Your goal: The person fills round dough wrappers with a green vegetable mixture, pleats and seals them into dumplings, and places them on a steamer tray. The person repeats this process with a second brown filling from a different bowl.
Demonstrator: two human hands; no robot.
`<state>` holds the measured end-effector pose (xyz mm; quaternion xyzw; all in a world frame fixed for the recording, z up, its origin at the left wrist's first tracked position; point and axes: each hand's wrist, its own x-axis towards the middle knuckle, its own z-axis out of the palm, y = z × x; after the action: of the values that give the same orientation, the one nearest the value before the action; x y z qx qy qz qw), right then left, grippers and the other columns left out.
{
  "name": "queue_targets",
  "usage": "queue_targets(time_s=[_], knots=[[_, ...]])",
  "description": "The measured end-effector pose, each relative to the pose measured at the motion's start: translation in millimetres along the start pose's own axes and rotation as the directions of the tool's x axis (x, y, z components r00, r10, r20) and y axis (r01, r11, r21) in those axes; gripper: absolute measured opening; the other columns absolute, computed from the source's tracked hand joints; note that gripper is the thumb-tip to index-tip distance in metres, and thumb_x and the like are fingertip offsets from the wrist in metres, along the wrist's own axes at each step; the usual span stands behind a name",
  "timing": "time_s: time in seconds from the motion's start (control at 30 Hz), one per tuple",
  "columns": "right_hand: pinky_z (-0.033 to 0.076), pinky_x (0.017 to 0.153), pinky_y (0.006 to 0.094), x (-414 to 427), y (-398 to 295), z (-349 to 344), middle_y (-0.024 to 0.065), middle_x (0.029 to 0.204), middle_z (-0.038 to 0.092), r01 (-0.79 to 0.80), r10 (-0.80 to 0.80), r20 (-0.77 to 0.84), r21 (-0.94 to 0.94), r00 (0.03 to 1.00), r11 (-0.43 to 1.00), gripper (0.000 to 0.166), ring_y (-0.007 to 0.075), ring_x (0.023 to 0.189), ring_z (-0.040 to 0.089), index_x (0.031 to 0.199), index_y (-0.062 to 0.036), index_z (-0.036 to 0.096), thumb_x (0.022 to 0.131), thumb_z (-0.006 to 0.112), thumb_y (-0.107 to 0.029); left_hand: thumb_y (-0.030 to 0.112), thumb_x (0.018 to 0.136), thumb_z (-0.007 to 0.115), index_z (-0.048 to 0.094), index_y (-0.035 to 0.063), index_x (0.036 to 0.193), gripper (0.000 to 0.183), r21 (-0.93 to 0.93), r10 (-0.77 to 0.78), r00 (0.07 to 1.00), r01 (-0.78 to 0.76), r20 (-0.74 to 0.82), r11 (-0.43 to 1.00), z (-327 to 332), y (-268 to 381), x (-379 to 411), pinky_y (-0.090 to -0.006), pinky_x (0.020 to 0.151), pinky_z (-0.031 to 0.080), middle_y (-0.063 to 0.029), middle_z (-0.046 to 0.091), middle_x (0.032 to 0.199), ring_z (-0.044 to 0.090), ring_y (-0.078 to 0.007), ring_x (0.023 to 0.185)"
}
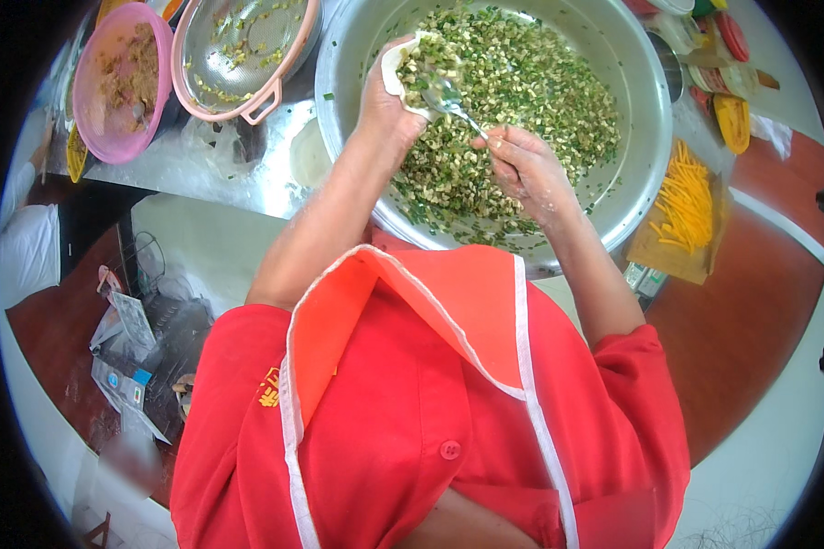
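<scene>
A large metal basin (pixel 642 130) holds chopped green leaves mixed with small pale cubes (pixel 522 75). Over its left part my left hand (pixel 388 103) cups a round white dough wrapper (pixel 393 72), which has a heap of the chopped mix on it. My right hand (pixel 525 165) grips the handle of a metal spoon (pixel 463 115), and the spoon's bowl touches the heap at the wrapper. Another pale dough round (pixel 309 152) lies on the metal table, just left of the basin.
A pink-rimmed sieve (pixel 275 89) and a pink basket (pixel 86 130) with brown crumbly food stand at left. Yellow strips (pixel 687 199) lie on a board (pixel 680 267) right of the basin, below a yellow peeled piece (pixel 733 123). Part of another person (pixel 31 240) shows at far left.
</scene>
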<state>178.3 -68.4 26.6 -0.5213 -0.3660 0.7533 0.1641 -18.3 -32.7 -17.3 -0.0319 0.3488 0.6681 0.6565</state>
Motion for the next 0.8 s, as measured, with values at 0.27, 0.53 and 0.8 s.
queue_targets(time_s=[0.27, 0.53, 0.8], knots=[[0.050, 0.071, 0.0325, 15.6, 7.3, -1.5, 0.0083, 0.090, 0.064, 0.311, -0.558, -0.076, -0.764, 0.826, 0.565, 0.014, 0.0186, 0.077, 0.063, 0.092, -0.0020, 0.063, 0.081, 0.059, -0.009, 0.026, 0.091, 0.042, 0.059, 0.0033, 0.106, 0.032, -0.319, -0.210, 0.965, 0.251, 0.155, 0.914, 3.7, 10.7, -5.9, -0.0496, 0.083, 0.051, -0.0146, 0.063, 0.103, 0.061, -0.0312, 0.096], [0.051, 0.072, 0.0260, 27.1, -12.4, 18.7, 0.0095, 0.089, 0.063, 0.261, -0.279, -0.148, -0.132, 0.949, 0.956, 0.018, 0.0151, 0.078, 0.062, 0.093, 0.0020, 0.057, 0.081, 0.063, -0.010, 0.028, 0.092, 0.038, 0.056, 0.0030, 0.110, 0.036, -0.246, -0.203, 0.975, 0.219, 0.091, 0.944, 1.3, -8.3, -9.8, -0.0474, 0.085, 0.051, -0.0143, 0.062, 0.106, 0.060, -0.0301, 0.098], [0.048, 0.069, 0.0265, 37.3, -12.9, 20.6, 0.0094, 0.084, 0.064, 0.332, -0.259, -0.279, 0.262, 0.925, 0.906, 0.023, 0.0150, 0.076, 0.061, 0.094, 0.0015, 0.058, 0.076, 0.065, -0.011, 0.029, 0.092, 0.039, 0.055, 0.0034, 0.111, 0.036, -0.282, -0.226, 0.973, 0.228, 0.042, 0.932, 8.5, -12.1, -16.5, -0.0505, 0.087, 0.049, -0.0150, 0.060, 0.109, 0.059, -0.0326, 0.101]])
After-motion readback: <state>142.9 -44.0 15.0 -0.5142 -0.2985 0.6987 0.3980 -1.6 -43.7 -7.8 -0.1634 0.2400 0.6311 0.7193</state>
